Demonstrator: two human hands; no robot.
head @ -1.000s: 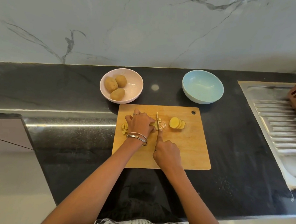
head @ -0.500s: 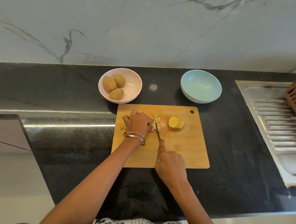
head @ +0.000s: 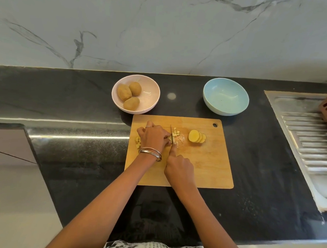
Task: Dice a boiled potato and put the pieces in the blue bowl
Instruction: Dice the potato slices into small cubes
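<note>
1. A person stands at a black speckled stone desk (head: 259,164), seen from a head-worn camera looking down. A rectangular light wooden cutting board (head: 203,171) lies on the desk in front of them.
2. The left hand (head: 154,137), with a ring and two silver bangles (head: 150,153) at the wrist, rests on the board with its fingers curled down over a piece of pale yellow boiled potato (head: 170,138), holding it against the wood.
3. The right hand (head: 179,166) grips a small knife (head: 171,132), fingers wrapped round the handle and the forefinger laid straight along the top of the blade. The blade stands just beside the left fingertips.
4. Compared with half a second ago, the right hand has moved up the board toward the potato, and the blade sits deeper among the pieces.
5. Small yellow potato cubes (head: 176,133) lie just right of the blade; more diced bits (head: 138,141) show at the left edge of the left hand.
6. A fanned row of round potato slices (head: 196,137) lies to the right on the board, in the same place as before.
7. Behind the board, a round pale blue bowl (head: 225,96) stands with nothing visible inside.
8. A round pink bowl (head: 136,94) to its left holds three whole brown potatoes (head: 129,94).
9. A ribbed steel sink drainboard (head: 306,140) lies at the far right.
</note>
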